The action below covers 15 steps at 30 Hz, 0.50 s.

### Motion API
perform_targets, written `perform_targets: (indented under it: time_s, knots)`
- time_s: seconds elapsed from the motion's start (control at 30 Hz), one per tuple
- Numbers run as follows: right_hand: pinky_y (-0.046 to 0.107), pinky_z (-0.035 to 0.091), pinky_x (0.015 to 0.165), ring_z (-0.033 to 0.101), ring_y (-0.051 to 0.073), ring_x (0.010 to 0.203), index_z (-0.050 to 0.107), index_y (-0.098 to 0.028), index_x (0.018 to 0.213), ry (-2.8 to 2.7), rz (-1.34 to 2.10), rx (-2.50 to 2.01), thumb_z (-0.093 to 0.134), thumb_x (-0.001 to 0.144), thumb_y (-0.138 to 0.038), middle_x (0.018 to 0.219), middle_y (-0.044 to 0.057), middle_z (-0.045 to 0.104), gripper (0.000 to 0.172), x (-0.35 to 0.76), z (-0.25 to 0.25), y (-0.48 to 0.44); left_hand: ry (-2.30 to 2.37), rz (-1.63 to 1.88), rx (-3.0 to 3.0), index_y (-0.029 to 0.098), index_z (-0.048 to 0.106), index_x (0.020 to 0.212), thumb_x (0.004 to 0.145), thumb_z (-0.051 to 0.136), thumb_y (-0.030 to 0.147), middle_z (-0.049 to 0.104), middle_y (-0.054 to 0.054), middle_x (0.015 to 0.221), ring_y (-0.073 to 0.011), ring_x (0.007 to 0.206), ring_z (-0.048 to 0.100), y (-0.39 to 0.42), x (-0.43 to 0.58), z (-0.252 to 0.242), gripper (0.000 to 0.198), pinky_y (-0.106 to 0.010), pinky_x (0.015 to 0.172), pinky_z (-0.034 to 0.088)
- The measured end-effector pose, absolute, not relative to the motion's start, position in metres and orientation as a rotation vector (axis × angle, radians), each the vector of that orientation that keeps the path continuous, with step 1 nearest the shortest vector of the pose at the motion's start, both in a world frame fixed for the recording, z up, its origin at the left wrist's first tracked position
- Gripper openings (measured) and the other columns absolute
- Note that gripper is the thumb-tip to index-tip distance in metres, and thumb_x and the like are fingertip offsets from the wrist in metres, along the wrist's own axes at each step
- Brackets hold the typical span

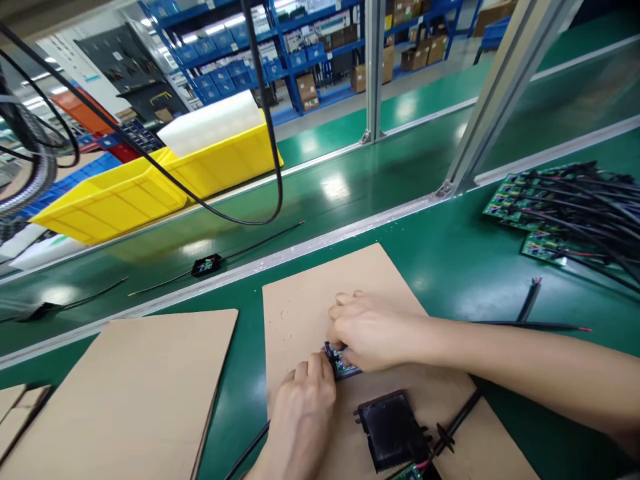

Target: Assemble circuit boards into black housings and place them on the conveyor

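A small green circuit board (349, 360) sits in a black plastic case (341, 375) on a cardboard sheet (300, 313). From above, my right hand (373, 330) has its thumb and fingers closed on the board and the case edge. My left hand (305, 400) is curled at the case's left end, its fingertips partly hidden. A black cable (249, 451) runs from under that hand to the lower left. Nearer to me on the cardboard lie a black case cover (390, 427) and another cable (457, 420) with a black grommet, beside part of a second board (407, 473).
Boards with black cables (575, 207) are piled at the right, near loose cable pieces (530, 300). Another cardboard sheet (165, 373) lies at left. Beyond the metal rail (300, 253), a cabled case (206, 265) lies before yellow bins (115, 200). A black cable loop (277, 167) hangs overhead.
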State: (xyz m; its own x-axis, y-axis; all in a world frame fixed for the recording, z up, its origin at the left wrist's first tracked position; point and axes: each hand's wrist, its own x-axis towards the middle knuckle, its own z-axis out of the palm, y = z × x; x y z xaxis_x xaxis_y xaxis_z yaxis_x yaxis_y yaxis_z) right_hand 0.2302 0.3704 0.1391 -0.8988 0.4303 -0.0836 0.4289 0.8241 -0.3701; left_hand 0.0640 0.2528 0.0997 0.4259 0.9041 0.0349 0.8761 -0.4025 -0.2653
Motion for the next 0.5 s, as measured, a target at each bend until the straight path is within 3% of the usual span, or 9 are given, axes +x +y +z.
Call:
perform_targets:
  time_s: [0.1,0.3,0.37,0.5]
  knots:
    - [0.032,0.040,0.070,0.056,0.025,0.094,0.067,-0.019,0.089,-3.106,0.685,-0.816,0.075,0.075,-0.034,0.089,0.006,0.068,0.022,0.212,0.144,0.377,-1.538,0.123,-2.460,0.014,0.060,0.097,0.086,0.049,0.000,0.055,-0.002,0.075,-0.0159,0.063,0.057,0.254,0.060,0.099,0.021,-0.024,0.053,0.044]
    - [0.035,0.042,0.072,0.061,0.028,0.090,0.068,-0.014,0.085,-3.210,0.659,-0.857,0.081,0.067,-0.022,0.084,0.009,0.069,0.024,0.189,0.145,0.376,-1.526,0.076,-2.535,0.016,0.061,0.092,0.084,0.050,0.000,0.057,-0.001,0.074,-0.0188,0.064,0.057,0.258,0.051,0.103,0.021,-0.030,0.057,0.048]
    - [0.034,0.043,0.072,0.062,0.027,0.088,0.068,-0.014,0.085,-3.211,0.640,-0.850,0.082,0.070,-0.029,0.083,0.009,0.069,0.026,0.194,0.147,0.377,-1.564,0.055,-2.546,0.018,0.061,0.090,0.086,0.052,0.004,0.058,-0.001,0.076,-0.0184,0.067,0.058,0.259,0.051,0.112,0.017,-0.030,0.061,0.049]
    - [0.032,0.043,0.079,0.059,0.024,0.098,0.065,-0.015,0.098,-3.019,0.686,-0.746,0.072,0.083,-0.044,0.099,0.008,0.067,0.034,0.233,0.154,0.380,-1.669,-0.141,-2.696,0.016,0.058,0.107,0.089,0.046,0.008,0.062,-0.007,0.098,-0.0220,0.088,0.059,0.261,0.057,0.133,0.024,-0.037,0.079,0.052]
